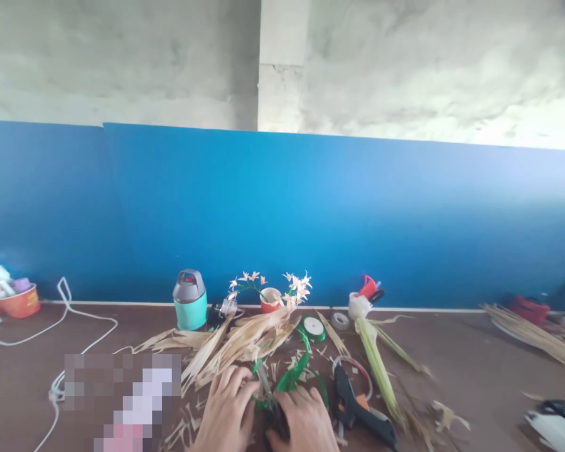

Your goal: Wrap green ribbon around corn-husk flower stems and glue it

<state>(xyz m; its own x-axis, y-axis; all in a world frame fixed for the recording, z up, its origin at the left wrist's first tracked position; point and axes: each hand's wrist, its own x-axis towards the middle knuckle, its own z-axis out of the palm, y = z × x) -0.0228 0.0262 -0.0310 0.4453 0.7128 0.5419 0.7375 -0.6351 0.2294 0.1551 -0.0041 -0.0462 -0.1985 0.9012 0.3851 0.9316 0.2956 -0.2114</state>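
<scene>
Green shiny ribbon is trailing in loops in front of its round white spool, and I am, by my judgement, working at a trimming step. My left hand and right hand are bending narrowly around the dark-handled metal scissors, nearer me than the spool; I cannot tell which fingers are truly gripping. The next move seems to be calling for ribbon held flat between the blades. Behind the spool a smooth, flat blue partition is standing, and beneath it a dull brown table is spreading. Papery straw-coloured husk leaves are fanning out left of the spool. Nearer me and to its right, a black plastic glue gun is lying. Thin, curled husk scraps are littering the table, left of the spool and nearer me.
</scene>
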